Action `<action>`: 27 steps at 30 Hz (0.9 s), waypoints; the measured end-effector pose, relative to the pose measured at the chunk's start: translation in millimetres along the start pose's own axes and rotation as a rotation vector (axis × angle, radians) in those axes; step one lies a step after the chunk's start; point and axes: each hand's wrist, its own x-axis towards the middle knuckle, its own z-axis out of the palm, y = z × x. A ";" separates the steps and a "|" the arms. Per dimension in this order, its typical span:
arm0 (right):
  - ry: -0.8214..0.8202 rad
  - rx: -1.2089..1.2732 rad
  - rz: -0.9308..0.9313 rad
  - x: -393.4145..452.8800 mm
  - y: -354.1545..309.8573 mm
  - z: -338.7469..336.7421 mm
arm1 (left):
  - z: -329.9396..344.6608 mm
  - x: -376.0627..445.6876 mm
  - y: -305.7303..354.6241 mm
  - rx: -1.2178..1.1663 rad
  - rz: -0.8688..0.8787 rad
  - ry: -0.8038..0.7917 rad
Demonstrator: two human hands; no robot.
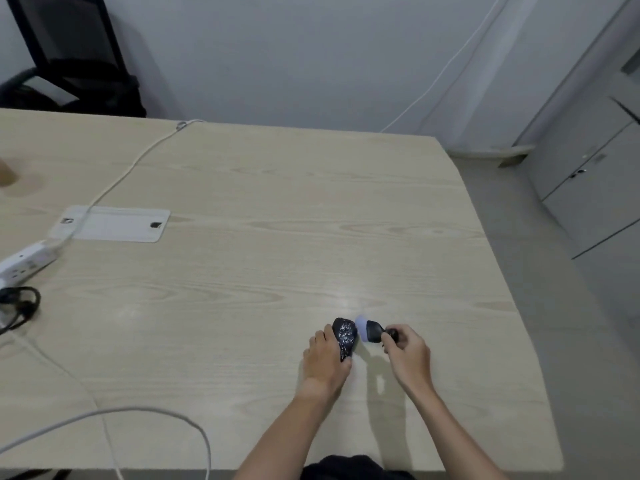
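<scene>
My left hand [325, 358] holds a dark, flat oval object with white speckles [344, 337] upright on the table, thumb on its lower end and fingers along its left side. My right hand [408, 351] pinches the dark handle of a small tool with a pale lavender rounded head [369, 329]. The tool's head sits right beside the speckled object's upper right edge; whether they touch I cannot tell.
Everything rests on a light wooden table [263, 258]. A white power strip [26, 261] with white cables [114, 181] and a black cable [20, 303] lies at the left. A white cable-port cover [110, 223] is set into the table. A black chair [72, 57] stands far left.
</scene>
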 end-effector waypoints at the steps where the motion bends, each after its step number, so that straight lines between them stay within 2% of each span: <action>1: -0.002 -0.003 0.000 -0.6 -0.7 1.6 | -0.7 0.7 -0.6 0.001 -0.004 -0.001; 14: -0.191 -0.130 -0.048 11.2 -12.9 9.4 | -10.7 14.3 -8.9 -0.086 0.025 -0.016; 17: -0.151 -0.223 -0.059 17.2 -7.7 6.9 | -10.0 15.4 -10.4 -0.089 0.031 -0.012; 21: -0.081 -0.141 -0.023 19.3 -8.2 3.7 | -10.0 16.3 -12.6 -0.104 0.036 -0.015; 27: -0.189 -0.133 -0.025 16.2 -9.4 13.1 | -11.0 18.1 -12.0 -0.147 0.036 -0.020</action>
